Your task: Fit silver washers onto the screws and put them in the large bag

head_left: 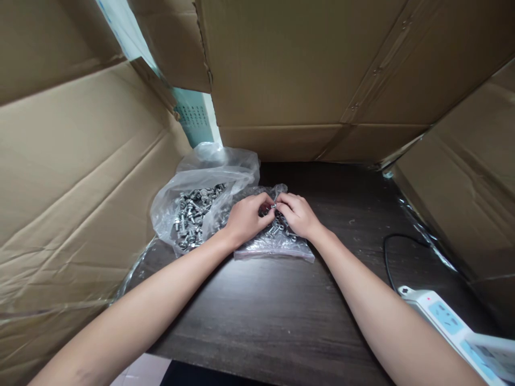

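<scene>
My left hand (250, 215) and my right hand (296, 213) meet above a clear plastic zip bag (273, 251). Between their fingertips is a small shiny metal piece (274, 206), pinched from both sides; it looks like a screw, though most of it is covered by the fingers. Loose small screws (277, 229) lie on the zip bag under my hands. Just left of my left hand, a larger clear plastic bag (163, 214) stands with its mouth wide, holding many metal bolts (193, 212) with washers.
Cardboard walls (289, 69) enclose the dark wooden table (257, 311) at the back and both sides. A white power strip (442, 316) lies at the right, with a black cable (385, 257) beside it. A green printed panel (195, 115) shows through a gap behind.
</scene>
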`<state>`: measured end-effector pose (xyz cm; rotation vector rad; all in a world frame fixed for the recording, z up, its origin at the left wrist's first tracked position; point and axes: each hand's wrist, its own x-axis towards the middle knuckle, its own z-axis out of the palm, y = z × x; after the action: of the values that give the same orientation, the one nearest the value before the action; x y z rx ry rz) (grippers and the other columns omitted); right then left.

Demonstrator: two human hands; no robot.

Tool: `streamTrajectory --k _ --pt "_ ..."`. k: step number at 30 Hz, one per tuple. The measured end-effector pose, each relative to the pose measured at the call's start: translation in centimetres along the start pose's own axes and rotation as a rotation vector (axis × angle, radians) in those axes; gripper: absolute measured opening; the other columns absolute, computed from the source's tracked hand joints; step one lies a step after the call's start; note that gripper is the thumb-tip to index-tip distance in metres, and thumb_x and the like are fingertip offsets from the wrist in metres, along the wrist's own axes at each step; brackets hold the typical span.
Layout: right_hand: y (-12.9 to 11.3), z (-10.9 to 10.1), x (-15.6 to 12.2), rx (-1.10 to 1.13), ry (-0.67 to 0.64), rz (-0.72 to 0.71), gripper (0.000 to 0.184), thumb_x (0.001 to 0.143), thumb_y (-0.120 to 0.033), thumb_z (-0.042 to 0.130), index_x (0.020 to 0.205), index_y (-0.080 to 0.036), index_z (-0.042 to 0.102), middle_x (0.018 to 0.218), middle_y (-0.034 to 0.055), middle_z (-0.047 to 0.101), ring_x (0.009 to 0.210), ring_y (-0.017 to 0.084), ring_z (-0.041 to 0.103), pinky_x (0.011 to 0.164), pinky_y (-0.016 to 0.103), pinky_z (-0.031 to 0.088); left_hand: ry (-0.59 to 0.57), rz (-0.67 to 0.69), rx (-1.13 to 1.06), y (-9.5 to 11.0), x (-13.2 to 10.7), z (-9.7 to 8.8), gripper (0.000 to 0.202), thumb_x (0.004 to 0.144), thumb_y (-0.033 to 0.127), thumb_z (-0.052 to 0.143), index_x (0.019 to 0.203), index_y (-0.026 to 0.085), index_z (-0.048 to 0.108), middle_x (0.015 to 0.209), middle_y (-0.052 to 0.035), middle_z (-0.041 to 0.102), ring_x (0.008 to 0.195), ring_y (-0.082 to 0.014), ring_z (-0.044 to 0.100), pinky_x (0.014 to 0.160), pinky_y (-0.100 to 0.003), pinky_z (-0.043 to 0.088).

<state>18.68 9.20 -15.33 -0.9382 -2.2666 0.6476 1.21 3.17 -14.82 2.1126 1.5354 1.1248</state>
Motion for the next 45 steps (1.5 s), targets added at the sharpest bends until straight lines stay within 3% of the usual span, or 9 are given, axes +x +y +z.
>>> streamTrajectory --k 13,21,37,45 --pt "-0.13 -0.20 0.00 0.003 -0.032 0.002 0.029 0.097 -0.031 0.041 0.072 -0.021 0.052 0.073 0.0042 0.059 0.076 0.021 0.056 0.072 0.033 0.035 0.003 -0.001 0.001 -0.04 0.00 -0.05 0.007 0.087 0.017 0.066 0.093 0.020 0.066 0.090 -0.0013 0.074 0.081 -0.0180 0.068 0.071 -0.028 0.049" --pt "0.02 -0.07 -0.04 0.029 0.002 -0.001 0.015 0.090 -0.027 0.047 0.077 -0.021 0.052 0.075 0.0031 0.060 0.073 0.021 0.056 0.071 0.033 0.034 0.010 0.000 -0.004 -0.11 -0.04 0.06 0.007 0.087 0.019 0.066 0.094 0.020 0.066 0.090 -0.0018 0.075 0.081 -0.0184 0.069 0.071 -0.029 0.050" --pt "-0.26 -0.29 0.00 -0.001 -0.029 0.005 0.029 0.096 -0.031 0.041 0.070 -0.021 0.051 0.072 0.0041 0.059 0.075 0.021 0.055 0.072 0.034 0.035 0.010 -0.001 -0.001 0.00 0.00 0.01 0.006 0.086 0.018 0.067 0.092 0.020 0.066 0.088 -0.0012 0.074 0.080 -0.0179 0.068 0.069 -0.028 0.049" --pt "-0.04 -0.15 -0.05 0.017 -0.001 -0.004 0.016 0.090 -0.027 0.046 0.076 -0.021 0.052 0.077 0.0036 0.061 0.076 0.021 0.057 0.072 0.033 0.035 0.015 0.000 0.003 -0.10 0.00 0.06 0.007 0.086 0.019 0.067 0.093 0.020 0.067 0.088 -0.0016 0.074 0.079 -0.0180 0.068 0.070 -0.029 0.050"
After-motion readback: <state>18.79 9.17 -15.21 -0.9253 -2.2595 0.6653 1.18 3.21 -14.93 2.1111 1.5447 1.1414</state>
